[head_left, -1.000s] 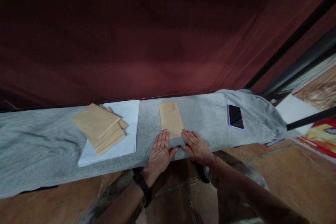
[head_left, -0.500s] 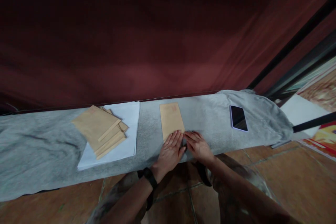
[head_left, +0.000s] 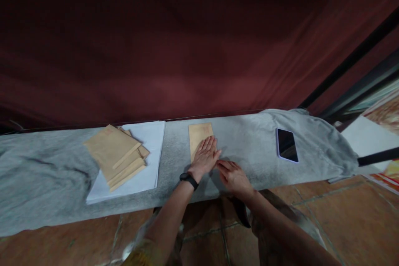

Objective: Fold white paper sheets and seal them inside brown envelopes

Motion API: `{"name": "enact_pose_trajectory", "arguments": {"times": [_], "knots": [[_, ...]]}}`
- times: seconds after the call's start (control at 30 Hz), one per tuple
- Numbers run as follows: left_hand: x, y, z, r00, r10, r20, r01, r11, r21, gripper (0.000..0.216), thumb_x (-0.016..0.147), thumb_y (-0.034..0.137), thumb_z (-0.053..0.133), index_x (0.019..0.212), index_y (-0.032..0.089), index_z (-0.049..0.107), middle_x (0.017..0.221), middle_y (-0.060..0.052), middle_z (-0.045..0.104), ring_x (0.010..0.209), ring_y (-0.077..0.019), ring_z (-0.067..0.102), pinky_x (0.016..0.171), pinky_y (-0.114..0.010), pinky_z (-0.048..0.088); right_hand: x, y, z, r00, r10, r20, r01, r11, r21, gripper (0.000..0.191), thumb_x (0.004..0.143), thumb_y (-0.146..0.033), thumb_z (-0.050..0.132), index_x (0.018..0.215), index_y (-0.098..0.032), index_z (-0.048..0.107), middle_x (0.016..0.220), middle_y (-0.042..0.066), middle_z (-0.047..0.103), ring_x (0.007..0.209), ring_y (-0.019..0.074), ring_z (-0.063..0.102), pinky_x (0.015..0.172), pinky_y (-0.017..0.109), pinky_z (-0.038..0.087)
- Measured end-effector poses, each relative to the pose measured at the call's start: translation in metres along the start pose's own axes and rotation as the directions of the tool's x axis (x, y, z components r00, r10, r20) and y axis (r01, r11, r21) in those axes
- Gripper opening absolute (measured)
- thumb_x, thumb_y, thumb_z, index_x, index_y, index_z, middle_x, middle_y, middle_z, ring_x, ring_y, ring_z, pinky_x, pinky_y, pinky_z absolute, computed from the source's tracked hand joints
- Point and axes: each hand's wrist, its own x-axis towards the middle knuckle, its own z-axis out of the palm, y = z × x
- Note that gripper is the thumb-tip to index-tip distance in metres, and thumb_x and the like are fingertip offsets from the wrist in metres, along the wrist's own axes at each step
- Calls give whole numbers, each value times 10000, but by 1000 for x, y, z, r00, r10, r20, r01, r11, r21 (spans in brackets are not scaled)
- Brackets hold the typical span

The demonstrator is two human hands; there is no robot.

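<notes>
A brown paper envelope (head_left: 196,133) lies flat on the grey cloth, a small reddish print near its far right corner. My left hand (head_left: 205,156), with a dark band at the wrist, rests flat across the envelope's middle, fingers stretched forward. At the near right edge of the envelope is my right hand (head_left: 236,178), its fingers drawn together with the tips against the paper. The envelope's near end is covered by my hands. To the left, several more brown envelopes (head_left: 112,145) lie fanned out on a stack of white paper (head_left: 156,149).
A phone with a pale purple edge (head_left: 287,145) lies to the right on the grey cloth (head_left: 249,137). A dark red curtain (head_left: 187,70) hangs behind. Black bars (head_left: 349,64) and printed sheets stand at the right; a tiled floor (head_left: 339,203) is below.
My left hand has slid forward along the envelope, from its near end to its middle. The right hand stays near the same edge. The view has shifted slightly.
</notes>
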Motion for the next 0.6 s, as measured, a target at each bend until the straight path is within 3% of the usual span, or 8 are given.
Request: {"name": "enact_pose_trajectory", "arguments": {"times": [0.33, 0.6], "knots": [[65, -18, -10, 986, -159, 43, 154, 984, 93, 707, 1067, 497, 165, 1632, 85, 271, 1723, -108, 229, 1608, -220, 160, 1321, -401, 111, 4, -1, -13, 990, 21, 138, -23, 1000, 7, 290, 974, -133, 519, 1207, -180, 687, 1301, 113, 695, 1089, 244, 668, 999, 387, 526], [50, -24, -4, 993, -96, 75, 89, 992, 93, 683, 1064, 499, 160, 1641, 151, 272, 1719, -77, 257, 1605, -210, 174, 1319, -428, 117, 7, -1, -21, 980, 13, 197, -19, 999, 32, 261, 986, -143, 497, 1164, -176, 685, 1305, 114, 680, 1121, 239, 646, 1027, 377, 497]]}}
